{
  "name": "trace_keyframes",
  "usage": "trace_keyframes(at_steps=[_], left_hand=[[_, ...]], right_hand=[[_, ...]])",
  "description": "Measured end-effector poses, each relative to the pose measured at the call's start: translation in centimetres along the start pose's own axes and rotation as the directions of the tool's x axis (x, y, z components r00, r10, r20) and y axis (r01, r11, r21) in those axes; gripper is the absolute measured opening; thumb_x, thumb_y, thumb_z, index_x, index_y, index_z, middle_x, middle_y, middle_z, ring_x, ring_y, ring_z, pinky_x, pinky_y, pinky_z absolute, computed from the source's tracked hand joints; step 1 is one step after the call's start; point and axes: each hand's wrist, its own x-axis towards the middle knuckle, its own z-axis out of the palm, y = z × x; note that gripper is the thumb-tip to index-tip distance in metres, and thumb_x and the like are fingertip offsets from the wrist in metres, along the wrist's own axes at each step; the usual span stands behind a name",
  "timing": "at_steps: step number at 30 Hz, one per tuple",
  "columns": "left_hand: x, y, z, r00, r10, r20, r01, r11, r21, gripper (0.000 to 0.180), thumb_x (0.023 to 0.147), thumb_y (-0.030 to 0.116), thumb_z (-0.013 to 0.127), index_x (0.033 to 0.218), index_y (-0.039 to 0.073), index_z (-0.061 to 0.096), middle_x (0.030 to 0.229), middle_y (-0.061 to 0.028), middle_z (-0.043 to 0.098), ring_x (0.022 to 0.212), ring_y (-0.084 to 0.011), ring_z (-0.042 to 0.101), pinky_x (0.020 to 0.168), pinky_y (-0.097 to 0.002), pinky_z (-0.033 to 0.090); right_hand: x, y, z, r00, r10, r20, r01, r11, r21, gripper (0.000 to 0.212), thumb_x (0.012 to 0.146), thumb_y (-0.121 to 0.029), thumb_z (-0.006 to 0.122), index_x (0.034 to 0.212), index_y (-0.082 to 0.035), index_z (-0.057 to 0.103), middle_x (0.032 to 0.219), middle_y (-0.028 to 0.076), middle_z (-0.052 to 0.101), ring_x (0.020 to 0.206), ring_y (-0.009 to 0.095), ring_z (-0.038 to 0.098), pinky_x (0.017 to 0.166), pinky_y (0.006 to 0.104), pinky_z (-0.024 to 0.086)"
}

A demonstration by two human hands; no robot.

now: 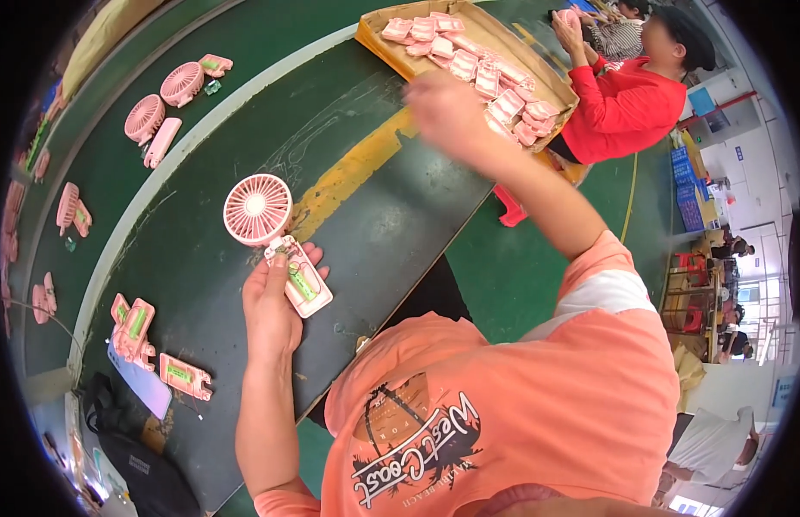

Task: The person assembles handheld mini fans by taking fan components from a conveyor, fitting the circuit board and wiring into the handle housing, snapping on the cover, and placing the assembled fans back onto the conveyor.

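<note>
A pink handheld fan (257,209) with a round grille is in my left hand (277,302), over the dark table. My thumb presses on its handle, and my fingers wrap underneath. The handle's casing (305,289) is uncovered, so a green battery shows inside. My right arm reaches far across to a cardboard box heaped with pink plastic handle shells (486,79). At the box's near edge, my right hand (447,112) is smeared by motion, and whether its fingers hold anything is hidden.
Opened handle parts with green batteries (186,376) lie at the lower left beside a lavender flat object (146,383) and a black bag (146,470). Fans (182,84) rest on the green strip beyond the table's pale rail. A co-worker in red (628,108) sits behind the box (565,121).
</note>
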Motion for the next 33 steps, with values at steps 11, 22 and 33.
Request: trace_keyframes(at_steps=[11,22,33], left_hand=[[0.4,0.1,-0.3,0.997,0.038,-0.060,-0.044,0.993,-0.106,0.031,0.103,0.016,0.042,0.119,-0.008,0.052,0.109,-0.0198,0.064,0.096,-0.0272,0.067,0.082,-0.0393,0.059],[0.1,0.6,-0.2,0.999,-0.027,-0.030,0.023,0.994,-0.104,0.030,0.105,0.019,0.039,0.117,-0.004,0.053,0.105,-0.0179,0.067,0.085,-0.0243,0.069,0.073,-0.0346,0.060],[0.2,0.6,-0.3,0.999,-0.042,-0.013,0.039,0.983,-0.179,0.030,0.104,0.020,0.041,0.116,-0.003,0.055,0.105,-0.0160,0.067,0.085,-0.0226,0.068,0.074,-0.0348,0.059]], right_hand=[[-5.0,9.6,-3.8,0.814,0.537,0.222,-0.433,0.815,-0.384,0.024,0.082,-0.006,0.056,0.102,0.000,0.068,0.065,0.020,0.062,0.056,0.024,0.064,0.051,0.0401,0.047],[-5.8,-9.0,2.0,0.997,-0.063,0.048,0.033,0.883,0.469,0.011,0.074,0.012,0.065,0.079,0.003,0.062,0.099,0.013,0.066,0.083,0.024,0.066,0.069,0.0294,0.054],[-4.5,-12.3,0.9,0.909,0.152,0.389,-0.174,0.984,0.022,0.019,0.074,-0.018,0.073,0.080,0.000,0.070,0.105,0.015,0.065,0.085,0.032,0.065,0.073,0.0374,0.054]])
